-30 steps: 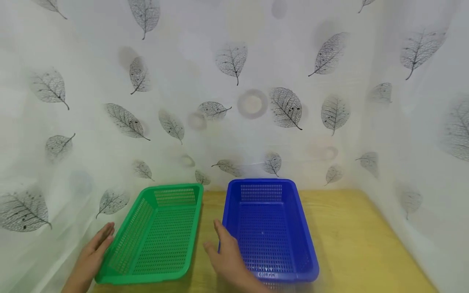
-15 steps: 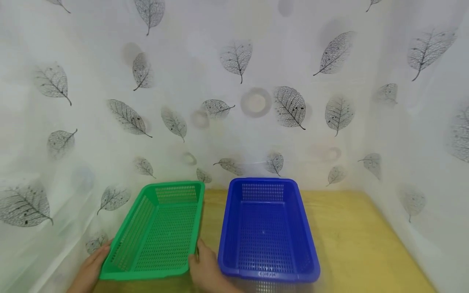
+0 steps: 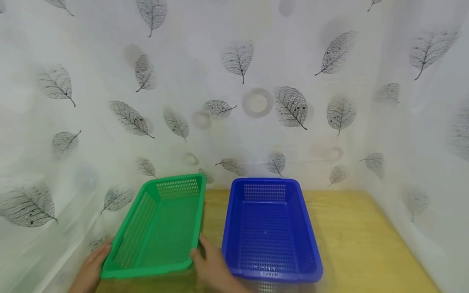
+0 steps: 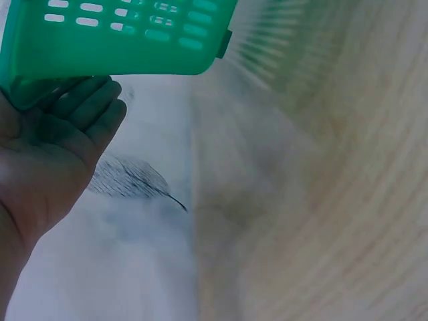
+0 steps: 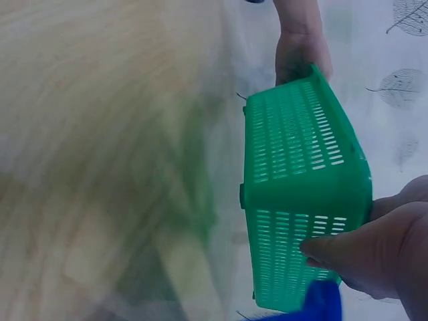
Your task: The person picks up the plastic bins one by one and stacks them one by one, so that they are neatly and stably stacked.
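Observation:
A green perforated plastic basket (image 3: 168,232) hangs between my two hands, raised off the wooden table, its far end tipped up. My left hand (image 3: 91,266) holds its left side near the front corner. In the left wrist view the fingers (image 4: 90,110) reach beneath the rim, their tips partly covered by it. My right hand (image 3: 212,264) grips the right side near the front corner. One fingertip (image 5: 317,249) presses the outer slotted wall in the right wrist view. Nothing lies inside the green basket.
A blue perforated basket (image 3: 271,236) stands on the wooden table (image 3: 351,236), close to the right of my right hand. Behind and at both sides hangs a white sheet (image 3: 205,53) printed with grey leaves.
My right hand has moved left from beside the blue basket onto the green one. The left hand has closed in on the rim. The green basket has risen and its far end tilts up.

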`<control>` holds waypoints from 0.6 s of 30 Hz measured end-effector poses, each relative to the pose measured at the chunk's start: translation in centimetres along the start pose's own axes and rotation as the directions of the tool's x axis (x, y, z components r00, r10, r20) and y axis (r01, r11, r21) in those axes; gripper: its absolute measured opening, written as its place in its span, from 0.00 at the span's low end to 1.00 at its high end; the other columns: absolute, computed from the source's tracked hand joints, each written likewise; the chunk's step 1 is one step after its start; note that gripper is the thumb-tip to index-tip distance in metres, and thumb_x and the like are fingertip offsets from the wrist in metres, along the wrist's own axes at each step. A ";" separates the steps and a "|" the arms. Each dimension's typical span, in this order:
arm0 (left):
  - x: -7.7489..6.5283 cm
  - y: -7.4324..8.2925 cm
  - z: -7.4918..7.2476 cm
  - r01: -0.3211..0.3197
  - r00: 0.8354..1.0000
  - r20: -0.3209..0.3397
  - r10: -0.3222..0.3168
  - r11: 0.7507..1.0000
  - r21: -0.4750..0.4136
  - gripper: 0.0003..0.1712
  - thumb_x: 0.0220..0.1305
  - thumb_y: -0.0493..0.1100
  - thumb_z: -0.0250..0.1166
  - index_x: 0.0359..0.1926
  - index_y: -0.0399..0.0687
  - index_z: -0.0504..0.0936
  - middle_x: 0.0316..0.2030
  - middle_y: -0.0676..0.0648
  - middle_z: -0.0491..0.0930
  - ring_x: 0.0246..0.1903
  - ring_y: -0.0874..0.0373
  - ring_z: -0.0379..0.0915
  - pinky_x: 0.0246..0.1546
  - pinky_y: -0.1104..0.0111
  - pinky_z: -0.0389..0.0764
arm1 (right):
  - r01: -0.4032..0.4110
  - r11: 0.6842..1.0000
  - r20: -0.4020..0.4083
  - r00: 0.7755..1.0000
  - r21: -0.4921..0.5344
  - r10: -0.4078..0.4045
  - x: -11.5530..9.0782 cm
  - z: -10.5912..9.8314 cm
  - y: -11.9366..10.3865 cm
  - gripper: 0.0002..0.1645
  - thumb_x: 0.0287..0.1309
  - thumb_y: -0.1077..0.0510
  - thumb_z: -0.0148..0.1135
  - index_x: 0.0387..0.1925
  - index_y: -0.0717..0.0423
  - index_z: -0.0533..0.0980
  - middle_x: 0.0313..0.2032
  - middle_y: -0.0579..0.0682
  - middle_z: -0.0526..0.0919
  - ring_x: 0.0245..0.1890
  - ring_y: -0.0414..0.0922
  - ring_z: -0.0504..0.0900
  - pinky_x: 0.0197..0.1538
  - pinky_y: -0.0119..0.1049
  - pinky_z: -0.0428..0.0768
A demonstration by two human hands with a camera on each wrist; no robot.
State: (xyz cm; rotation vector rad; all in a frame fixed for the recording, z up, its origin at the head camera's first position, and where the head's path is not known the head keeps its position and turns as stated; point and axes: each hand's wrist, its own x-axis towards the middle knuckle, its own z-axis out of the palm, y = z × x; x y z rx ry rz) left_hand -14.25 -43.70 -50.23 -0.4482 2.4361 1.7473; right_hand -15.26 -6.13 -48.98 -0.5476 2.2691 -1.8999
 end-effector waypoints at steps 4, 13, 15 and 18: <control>-0.5 1.7 1.2 -0.058 0.998 -0.007 0.058 0.998 0.010 0.47 0.83 0.67 0.38 0.84 0.41 0.41 0.84 0.43 0.35 0.83 0.51 0.30 0.72 0.83 0.51 | 0.057 0.998 -0.036 0.998 -0.010 -0.058 -0.1 -1.7 -1.4 0.33 0.81 0.54 0.50 0.78 0.67 0.61 0.72 0.61 0.73 0.73 0.58 0.71 0.74 0.53 0.71; -3.3 7.7 5.6 -0.134 0.988 -0.059 0.142 0.985 0.112 0.42 0.84 0.64 0.36 0.85 0.44 0.48 0.79 0.36 0.57 0.58 0.73 0.67 0.47 0.83 0.73 | 0.191 0.975 -0.172 0.963 -0.112 -0.208 -1.4 -7.0 -2.8 0.30 0.83 0.56 0.47 0.80 0.58 0.63 0.73 0.53 0.74 0.72 0.51 0.73 0.74 0.55 0.71; -4.1 8.6 6.7 -0.170 0.981 -0.069 0.184 0.970 0.175 0.41 0.85 0.62 0.37 0.84 0.41 0.50 0.78 0.35 0.60 0.60 0.68 0.71 0.46 0.85 0.73 | 0.176 0.975 -0.186 0.962 -0.139 -0.200 -2.2 -8.3 -2.4 0.30 0.84 0.56 0.46 0.80 0.56 0.62 0.73 0.52 0.74 0.72 0.49 0.74 0.73 0.54 0.73; -5.2 9.6 8.4 -0.237 0.963 -0.073 0.259 0.943 0.232 0.39 0.86 0.59 0.40 0.83 0.39 0.54 0.76 0.33 0.64 0.60 0.66 0.74 0.46 0.86 0.73 | 0.136 0.979 -0.208 0.964 -0.153 -0.167 -3.5 -10.0 -1.6 0.30 0.84 0.56 0.45 0.81 0.52 0.62 0.74 0.49 0.73 0.72 0.48 0.74 0.72 0.54 0.74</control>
